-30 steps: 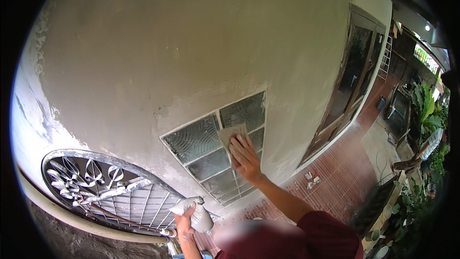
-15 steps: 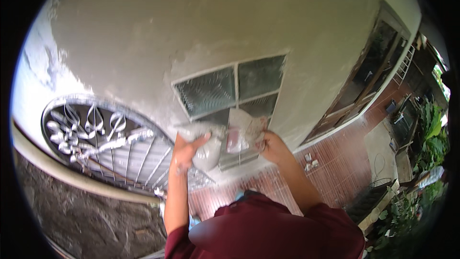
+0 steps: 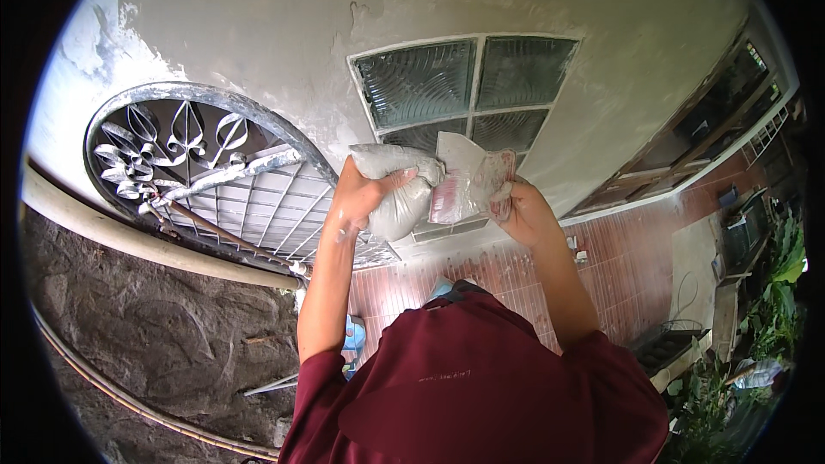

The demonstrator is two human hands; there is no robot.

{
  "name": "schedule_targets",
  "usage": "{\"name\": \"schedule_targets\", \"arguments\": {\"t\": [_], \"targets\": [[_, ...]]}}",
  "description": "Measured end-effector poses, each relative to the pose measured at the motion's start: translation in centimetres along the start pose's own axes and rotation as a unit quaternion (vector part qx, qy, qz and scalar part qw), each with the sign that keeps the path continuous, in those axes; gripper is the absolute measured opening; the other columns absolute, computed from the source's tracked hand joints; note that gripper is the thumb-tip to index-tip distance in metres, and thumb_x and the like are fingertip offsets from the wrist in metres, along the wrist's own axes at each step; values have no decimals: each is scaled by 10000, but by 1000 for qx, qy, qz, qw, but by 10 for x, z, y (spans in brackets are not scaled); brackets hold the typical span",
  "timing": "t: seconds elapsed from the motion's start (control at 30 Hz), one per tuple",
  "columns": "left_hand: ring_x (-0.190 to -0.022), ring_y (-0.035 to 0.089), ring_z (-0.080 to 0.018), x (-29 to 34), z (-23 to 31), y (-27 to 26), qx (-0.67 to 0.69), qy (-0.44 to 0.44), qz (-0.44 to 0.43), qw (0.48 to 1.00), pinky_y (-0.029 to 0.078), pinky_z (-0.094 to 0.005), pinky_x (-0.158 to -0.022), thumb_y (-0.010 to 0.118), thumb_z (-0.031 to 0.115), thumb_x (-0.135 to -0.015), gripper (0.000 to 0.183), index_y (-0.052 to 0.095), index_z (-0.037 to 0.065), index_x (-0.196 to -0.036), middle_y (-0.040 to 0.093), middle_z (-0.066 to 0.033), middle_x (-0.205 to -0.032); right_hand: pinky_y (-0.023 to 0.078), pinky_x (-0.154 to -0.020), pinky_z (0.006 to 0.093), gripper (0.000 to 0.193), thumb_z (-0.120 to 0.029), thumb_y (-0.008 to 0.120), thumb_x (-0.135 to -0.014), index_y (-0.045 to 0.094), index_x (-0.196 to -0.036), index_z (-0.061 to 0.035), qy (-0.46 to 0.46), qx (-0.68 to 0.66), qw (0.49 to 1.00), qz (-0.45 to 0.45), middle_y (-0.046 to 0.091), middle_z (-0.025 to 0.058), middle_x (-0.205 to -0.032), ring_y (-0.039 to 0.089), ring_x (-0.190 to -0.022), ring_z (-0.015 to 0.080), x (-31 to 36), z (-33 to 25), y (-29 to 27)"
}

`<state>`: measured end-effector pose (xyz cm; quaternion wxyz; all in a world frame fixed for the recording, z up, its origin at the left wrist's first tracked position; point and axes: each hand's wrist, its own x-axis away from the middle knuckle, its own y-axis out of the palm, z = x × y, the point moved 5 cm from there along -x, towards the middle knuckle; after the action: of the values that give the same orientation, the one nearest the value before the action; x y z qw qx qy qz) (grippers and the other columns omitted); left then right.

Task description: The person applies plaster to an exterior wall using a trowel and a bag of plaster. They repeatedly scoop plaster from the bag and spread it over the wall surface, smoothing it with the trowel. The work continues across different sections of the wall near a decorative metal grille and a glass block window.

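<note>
A clear plastic bag of pale grey-white powder (image 3: 400, 209) hangs bulging from my left hand (image 3: 365, 200), whose thumb lies across its side. Chest-high in front of me, my right hand (image 3: 516, 206) pinches a crumpled clear plastic packet (image 3: 464, 193) by its right edge. That packet has reddish print low on its left and a flat whitish upper part. Bag and packet are almost touching in the middle. Pale dust or smears mark my left wrist. Whatever lies inside the packet is hard to make out.
Ahead stands a plastered wall (image 3: 284, 17) with a glass-block window (image 3: 417, 82). An oval metal grille (image 3: 206, 172) is at left, above dark soil (image 3: 146, 318). Red tiled floor (image 3: 623, 266) runs right, with small debris (image 3: 578, 251), planks and plants (image 3: 778, 292) beyond.
The view has shifted, so the window and both hands sit differently in the picture. My hands keep hold of the bag and the packet, which now look sharper.
</note>
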<state>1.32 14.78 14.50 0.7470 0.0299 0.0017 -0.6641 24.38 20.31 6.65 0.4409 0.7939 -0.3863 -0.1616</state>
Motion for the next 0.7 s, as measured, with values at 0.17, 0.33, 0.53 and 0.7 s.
{"name": "schedule_targets", "arguments": {"t": [0.17, 0.33, 0.53, 0.7], "targets": [[-864, 671, -198, -7, -9, -6, -21, -2, 6, 1000, 532, -317, -766, 753, -41, -760, 258, 681, -56, -1007, 711, -128, -961, 518, -936, 370, 360, 38, 496, -834, 542, -1190, 64, 6, -24, 1000, -1, 631, 145, -1136, 635, -1050, 259, -5, 3, -11], [-823, 719, -213, -14, -10, -1, -355, 164, 25, 920, 538, -305, -749, 775, 66, -732, 242, 733, 57, -971, 736, -118, -915, 518, -935, 379, 376, 38, 511, -818, 544, -1192, 54, 30, -33, 999, 22, 636, 145, -1122, 635, -1050, 261, -16, 19, -39], [-885, 661, -363, -9, -36, -21, -406, 112, 132, 897, 535, -417, -758, 711, 161, -711, 308, 724, 196, -1017, 696, -160, -892, 462, -1025, 476, 522, 80, 486, -772, 481, -1291, 33, 13, -158, 987, -17, 578, 165, -1241, 565, -1180, 305, -29, 8, -35], [-860, 689, -193, 15, -75, -51, -77, 23, 143, 986, 532, -313, -781, 751, 1, -779, 243, 702, -37, -1014, 732, -107, -959, 273, -1178, 512, 650, 59, 485, -816, 352, -1445, -36, -93, -144, 982, -77, 402, 162, -1484, 378, -1385, 323, -32, -55, 30]]}}
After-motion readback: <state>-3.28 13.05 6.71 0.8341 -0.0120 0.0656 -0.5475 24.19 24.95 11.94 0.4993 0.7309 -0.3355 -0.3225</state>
